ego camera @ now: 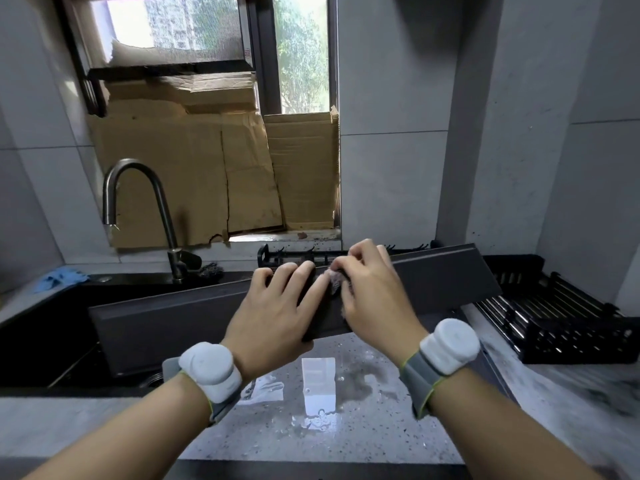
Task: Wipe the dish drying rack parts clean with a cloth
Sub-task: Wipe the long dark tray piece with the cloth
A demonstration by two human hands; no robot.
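A long dark grey rack panel (166, 327) stretches across the view, tilted up to the right, above the sink and the counter. My left hand (273, 317) grips its middle, fingers spread over the top face and thumb under the near edge. My right hand (370, 292) holds a small pinkish-grey cloth (335, 279) bunched in its curled fingers and presses it on the panel right beside my left fingertips. Most of the cloth is hidden under the hand.
A black wire rack basket (568, 320) lies on the counter at the right. Another black rack piece (277, 256) stands behind the panel by the window sill. The tap (138, 202) rises over the dark sink (45, 348) at the left. The speckled counter (346, 427) is wet.
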